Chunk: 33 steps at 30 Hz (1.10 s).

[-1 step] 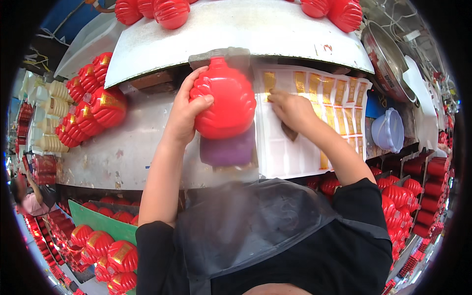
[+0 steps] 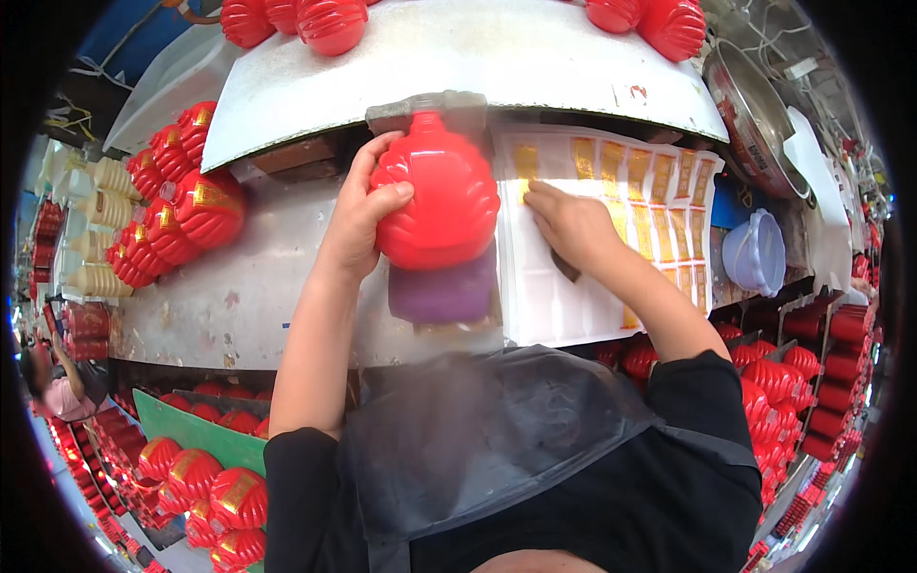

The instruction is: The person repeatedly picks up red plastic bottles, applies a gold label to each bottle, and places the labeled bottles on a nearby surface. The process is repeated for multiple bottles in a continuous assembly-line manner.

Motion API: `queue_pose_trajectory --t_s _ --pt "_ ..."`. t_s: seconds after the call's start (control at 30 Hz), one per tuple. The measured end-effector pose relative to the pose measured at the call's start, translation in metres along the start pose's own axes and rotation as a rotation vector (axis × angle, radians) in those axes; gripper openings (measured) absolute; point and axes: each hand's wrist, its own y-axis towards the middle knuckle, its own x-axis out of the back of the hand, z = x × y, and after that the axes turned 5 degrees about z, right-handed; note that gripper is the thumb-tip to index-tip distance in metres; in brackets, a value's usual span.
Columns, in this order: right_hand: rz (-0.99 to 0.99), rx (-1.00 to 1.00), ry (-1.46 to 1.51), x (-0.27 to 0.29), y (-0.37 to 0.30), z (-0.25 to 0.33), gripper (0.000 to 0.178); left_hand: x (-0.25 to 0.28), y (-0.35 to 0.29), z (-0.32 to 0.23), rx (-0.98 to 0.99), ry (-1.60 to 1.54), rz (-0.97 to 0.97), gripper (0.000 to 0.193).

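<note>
The left hand (image 2: 358, 224) is wrapped around the side of a big red lantern (image 2: 435, 201), fingers curled on its ribbed shell. The lantern sits in the middle of the grey counter (image 2: 239, 306), on top of a purple pad (image 2: 444, 294). Just to the right of the lantern lies a white sticker sheet (image 2: 573, 296) with rows of gold stickers (image 2: 659, 177). The right hand (image 2: 573, 229) rests on that sheet, fingertips pinching at one gold sticker near the lantern. Left of the lantern, more red lanterns with gold labels (image 2: 181, 205) are piled together. Right of the sheet sits a clear plastic bowl (image 2: 755, 253).
</note>
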Motion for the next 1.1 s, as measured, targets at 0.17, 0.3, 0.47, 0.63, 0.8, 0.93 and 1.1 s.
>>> queue_pose_trajectory --t_s 0.17,0.3,0.47,0.63,0.8,0.93,1.1 --pt "0.076 0.065 -0.066 -0.014 -0.116 0.016 0.038 0.006 0.006 0.016 0.02 -0.153 -0.003 0.07" --pt "-0.026 0.079 0.03 -0.016 -0.153 0.023 0.05 -0.004 -0.001 0.018 -0.025 -0.131 -0.076 0.058" --pt "0.081 0.076 -0.017 -0.022 -0.17 0.032 0.058 -0.023 -0.018 0.016 -0.143 0.014 -0.164 0.063" --pt "-0.165 0.211 -0.22 -0.025 -0.188 0.03 0.024 -0.029 -0.019 0.016 -0.102 -0.048 -0.195 0.075" --pt "0.073 -0.05 0.551 0.018 -0.155 0.024 0.018 -0.028 -0.022 0.017 -0.087 -0.055 -0.169 0.079" --pt "0.358 -0.675 1.134 0.085 -0.082 0.024 0.026 -0.025 -0.023 0.018 -0.118 0.13 -0.181 0.085" --pt "0.028 -0.183 1.007 0.134 -0.006 0.059 0.014 -0.022 -0.022 0.009 -0.208 0.471 -0.206 0.086"
